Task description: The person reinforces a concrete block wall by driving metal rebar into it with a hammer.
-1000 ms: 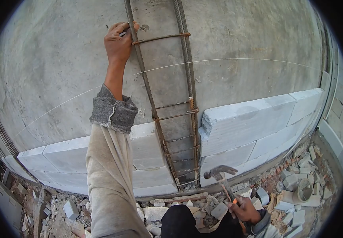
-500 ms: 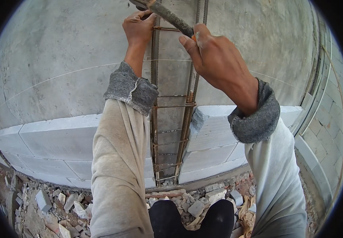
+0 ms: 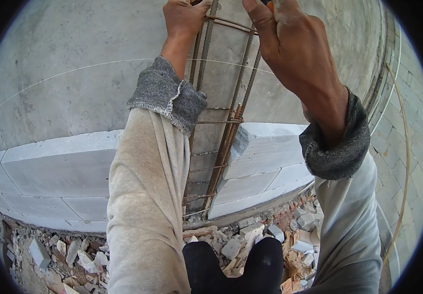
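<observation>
At the top edge, my left hand (image 3: pixel 186 18) is closed beside the upright steel bars (image 3: pixel 204 46); what its fingers pinch is too hidden to name. My right hand (image 3: pixel 302 51) is wrapped round the hammer, of which only a bit of orange grip (image 3: pixel 270 6) shows between the fingers; its head is out of view. Thin cross ties (image 3: pixel 221 122) join the bars, which stand in a gap between white blocks. Behind both hands rises a grey wall (image 3: pixel 98 93).
White block courses stand left (image 3: pixel 59 169) and right (image 3: pixel 270 147) of the bars. A thin string (image 3: pixel 118 61) runs across the wall. Rubble (image 3: pixel 231 249) lies around my knees (image 3: pixel 265 259). Paving (image 3: pixel 392 161) and a bent rod (image 3: pixel 407 147) are at the right.
The view has shifted, and both hands now sit higher in it. My right hand has moved up and right, and the hammer's head and shaft have left the picture.
</observation>
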